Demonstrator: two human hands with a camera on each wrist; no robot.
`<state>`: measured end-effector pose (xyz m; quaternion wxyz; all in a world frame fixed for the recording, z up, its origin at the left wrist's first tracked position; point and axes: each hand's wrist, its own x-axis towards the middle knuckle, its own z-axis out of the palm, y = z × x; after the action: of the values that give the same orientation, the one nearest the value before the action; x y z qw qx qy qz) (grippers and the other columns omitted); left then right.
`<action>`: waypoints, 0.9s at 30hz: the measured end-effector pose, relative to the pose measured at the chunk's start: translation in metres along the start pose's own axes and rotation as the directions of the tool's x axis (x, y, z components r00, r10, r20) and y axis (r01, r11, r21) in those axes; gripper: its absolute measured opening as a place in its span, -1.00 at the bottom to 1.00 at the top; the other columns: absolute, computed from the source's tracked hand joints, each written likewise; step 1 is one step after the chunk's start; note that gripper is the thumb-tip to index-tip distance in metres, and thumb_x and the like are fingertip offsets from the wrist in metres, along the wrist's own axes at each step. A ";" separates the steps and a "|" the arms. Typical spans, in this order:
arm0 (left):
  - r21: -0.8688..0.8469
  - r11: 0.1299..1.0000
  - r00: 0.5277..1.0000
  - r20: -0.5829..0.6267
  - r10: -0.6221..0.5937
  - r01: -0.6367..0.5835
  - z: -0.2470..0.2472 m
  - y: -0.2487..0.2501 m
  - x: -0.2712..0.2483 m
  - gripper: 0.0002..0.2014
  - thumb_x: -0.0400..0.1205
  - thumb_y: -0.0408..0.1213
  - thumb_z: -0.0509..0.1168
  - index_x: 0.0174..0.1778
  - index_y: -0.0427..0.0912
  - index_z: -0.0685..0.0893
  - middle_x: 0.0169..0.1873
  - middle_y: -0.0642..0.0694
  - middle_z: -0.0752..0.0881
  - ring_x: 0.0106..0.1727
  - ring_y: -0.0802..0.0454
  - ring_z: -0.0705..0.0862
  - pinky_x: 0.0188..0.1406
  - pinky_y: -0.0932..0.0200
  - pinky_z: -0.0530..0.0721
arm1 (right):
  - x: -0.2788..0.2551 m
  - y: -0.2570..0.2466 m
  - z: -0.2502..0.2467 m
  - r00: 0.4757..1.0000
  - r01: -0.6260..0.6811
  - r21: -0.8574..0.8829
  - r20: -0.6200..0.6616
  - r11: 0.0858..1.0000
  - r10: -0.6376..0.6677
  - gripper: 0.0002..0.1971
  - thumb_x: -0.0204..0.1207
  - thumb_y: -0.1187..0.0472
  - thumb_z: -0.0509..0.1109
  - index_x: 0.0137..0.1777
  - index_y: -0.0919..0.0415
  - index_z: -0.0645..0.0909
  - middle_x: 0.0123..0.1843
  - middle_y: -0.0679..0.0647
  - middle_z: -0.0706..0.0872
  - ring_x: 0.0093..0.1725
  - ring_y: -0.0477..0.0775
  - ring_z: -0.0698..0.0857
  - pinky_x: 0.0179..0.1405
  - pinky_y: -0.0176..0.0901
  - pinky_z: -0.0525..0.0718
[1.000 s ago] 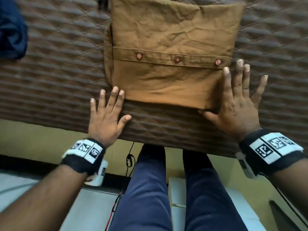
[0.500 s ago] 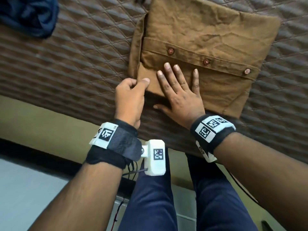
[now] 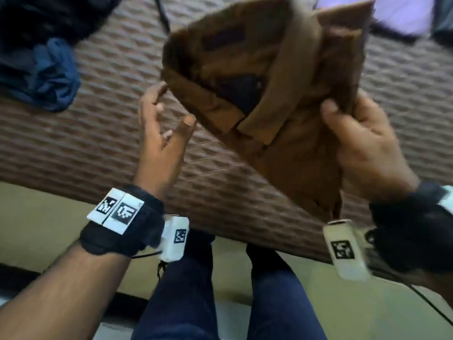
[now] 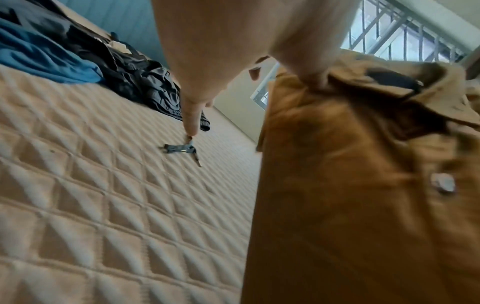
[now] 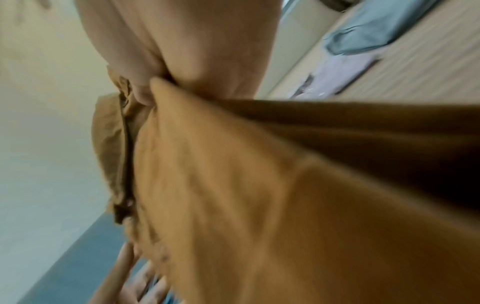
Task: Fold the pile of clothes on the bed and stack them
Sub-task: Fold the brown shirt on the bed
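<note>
Brown folded shirt [image 3: 282,114] tilted, collar up, in right hand [image 3: 367,146].

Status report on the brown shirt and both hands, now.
Right hand grips folded brown shirt, held above the bed. Left hand open beside shirt's edge. Unfolded blue and dark clothes lie far left.
</note>
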<state>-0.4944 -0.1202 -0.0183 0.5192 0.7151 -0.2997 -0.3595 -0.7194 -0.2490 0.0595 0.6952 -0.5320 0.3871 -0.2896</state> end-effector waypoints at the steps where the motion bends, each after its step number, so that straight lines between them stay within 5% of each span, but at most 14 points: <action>1: -0.057 0.998 0.998 0.048 0.029 -0.026 0.010 0.005 0.002 -0.26 0.63 0.10 0.34 0.64 -0.06 0.18 0.68 -0.16 0.23 0.65 -0.10 0.27 0.50 0.28 0.45 | -0.006 -0.010 -0.015 0.998 -0.042 0.113 -0.038 0.993 0.047 -0.84 0.71 0.24 0.18 0.19 0.14 0.55 0.02 -0.05 0.82 0.09 -0.04 0.77 0.11 -0.14 0.72; 3: -0.206 0.978 0.987 0.155 0.051 -0.018 0.030 0.004 0.011 -0.06 0.60 0.20 0.37 0.71 -0.13 0.01 0.69 -0.18 0.25 0.67 -0.14 0.30 0.58 -0.02 0.43 | -0.008 -0.011 -0.044 0.985 -0.133 0.249 -0.071 0.959 0.155 -0.76 0.73 0.20 0.11 0.29 0.15 0.53 0.10 0.01 0.83 0.15 0.02 0.78 0.07 -0.10 0.75; 5: -0.223 0.965 0.973 0.213 -0.087 0.135 0.059 -0.003 0.019 -0.17 0.60 0.21 0.33 0.70 -0.03 0.14 0.54 -0.08 0.52 0.47 -0.03 0.57 0.35 -0.06 0.61 | -0.004 0.016 -0.078 0.960 -0.196 0.255 -0.147 0.947 0.238 -0.73 0.75 0.15 0.12 0.35 0.13 0.54 0.21 0.08 0.79 0.25 0.08 0.75 0.13 -0.07 0.74; 8: -0.098 0.892 0.879 0.246 -0.409 0.442 0.109 -0.034 0.017 -0.44 0.71 0.17 0.21 0.57 -0.02 0.44 0.25 -0.02 0.73 0.05 0.16 0.73 0.00 0.16 0.70 | 0.001 0.093 -0.133 0.902 -0.293 -0.053 -0.348 0.955 0.257 -0.85 0.74 0.21 0.24 0.19 0.09 0.62 -0.01 -0.12 0.82 0.04 -0.10 0.74 -0.04 -0.22 0.71; 10: 0.082 0.836 0.808 0.221 -0.546 0.543 0.133 -0.064 0.002 -0.47 0.67 0.19 0.27 0.50 0.01 0.51 0.13 0.01 0.72 0.01 0.11 0.66 -0.02 0.19 0.59 | -0.011 0.138 -0.167 0.850 -0.465 -0.241 -0.392 0.852 0.353 -0.72 0.67 0.21 0.35 0.36 0.09 0.55 -0.08 -0.17 0.75 -0.07 -0.09 0.70 -0.23 -0.21 0.68; 12: 0.268 0.859 0.858 0.163 -0.487 0.436 0.142 -0.088 -0.017 -0.44 0.62 0.01 0.43 0.53 -0.01 0.47 0.25 0.01 0.67 0.17 0.09 0.62 0.13 0.18 0.52 | -0.035 0.163 -0.182 0.776 -0.606 -0.272 -0.408 0.748 0.480 -0.56 0.63 0.18 0.41 0.48 0.09 0.45 -0.09 -0.05 0.70 -0.19 -0.03 0.68 -0.29 -0.09 0.67; 15: 0.378 0.856 0.911 0.070 -0.406 0.353 0.145 -0.104 -0.050 -0.35 0.55 -0.03 0.51 0.54 0.02 0.45 0.26 0.10 0.63 0.22 0.10 0.62 0.21 0.11 0.56 | -0.080 0.181 -0.174 0.709 -0.695 -0.203 -0.354 0.689 0.610 -0.65 0.60 0.18 0.46 0.33 0.08 0.47 -0.12 0.04 0.68 -0.26 0.01 0.67 -0.29 -0.01 0.64; 19: 0.393 0.795 0.865 -0.001 -0.503 0.462 0.146 -0.107 -0.082 -0.54 0.60 -0.08 0.46 0.38 0.11 0.47 0.04 0.05 0.73 0.04 -0.09 0.76 -0.06 -0.15 0.75 | -0.116 0.200 -0.155 0.697 -0.717 -0.226 -0.251 0.659 0.672 -0.84 0.57 0.21 0.48 0.07 0.11 0.57 -0.20 0.10 0.57 -0.36 -0.02 0.61 -0.44 -0.18 0.57; 21: 0.560 0.708 0.849 0.014 -0.527 0.431 0.143 -0.099 -0.081 -0.56 0.61 -0.03 0.43 0.37 0.04 0.48 0.06 -0.03 0.71 0.07 -0.14 0.74 -0.02 -0.13 0.72 | -0.118 0.201 -0.160 0.704 -0.710 -0.246 -0.276 0.660 0.654 -0.79 0.53 0.18 0.53 0.02 0.07 0.54 -0.25 0.11 0.60 -0.35 0.05 0.63 -0.36 -0.07 0.63; 23: 0.685 0.664 0.921 -0.028 -0.388 0.300 0.139 -0.085 -0.067 -0.51 0.62 -0.03 0.42 0.43 -0.09 0.51 0.16 -0.14 0.68 0.16 -0.17 0.68 0.09 -0.04 0.63 | -0.110 0.195 -0.168 0.737 -0.671 -0.269 -0.344 0.691 0.581 -0.73 0.48 0.10 0.57 0.04 0.01 0.53 -0.24 0.09 0.70 -0.26 0.10 0.70 -0.16 0.11 0.70; 25: 0.680 0.720 0.989 -0.054 -0.136 0.137 0.142 -0.073 -0.044 -0.58 0.64 -0.17 0.43 0.40 -0.18 0.57 0.20 -0.21 0.66 0.11 -0.06 0.62 0.10 0.07 0.55 | -0.090 0.184 -0.176 0.783 -0.597 -0.280 -0.408 0.752 0.470 -0.75 0.49 0.09 0.55 0.08 0.02 0.57 -0.13 0.05 0.75 -0.12 0.06 0.74 0.00 0.13 0.74; 27: 0.583 0.811 0.998 -0.065 -0.024 0.058 0.150 -0.065 -0.011 -0.70 0.64 -0.27 0.42 0.28 -0.20 0.67 0.10 -0.16 0.72 0.05 0.02 0.64 0.10 0.15 0.56 | -0.058 0.175 -0.180 0.828 -0.492 -0.245 -0.427 0.836 0.362 -0.78 0.52 0.14 0.53 0.09 -0.03 0.59 -0.05 0.01 0.76 -0.04 0.01 0.74 0.07 0.14 0.74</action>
<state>-0.6209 -0.1726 -0.1092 0.2748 0.8558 -0.3658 -0.2416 -0.9046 -0.2481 -0.1205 0.5546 -0.4802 0.6639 -0.1452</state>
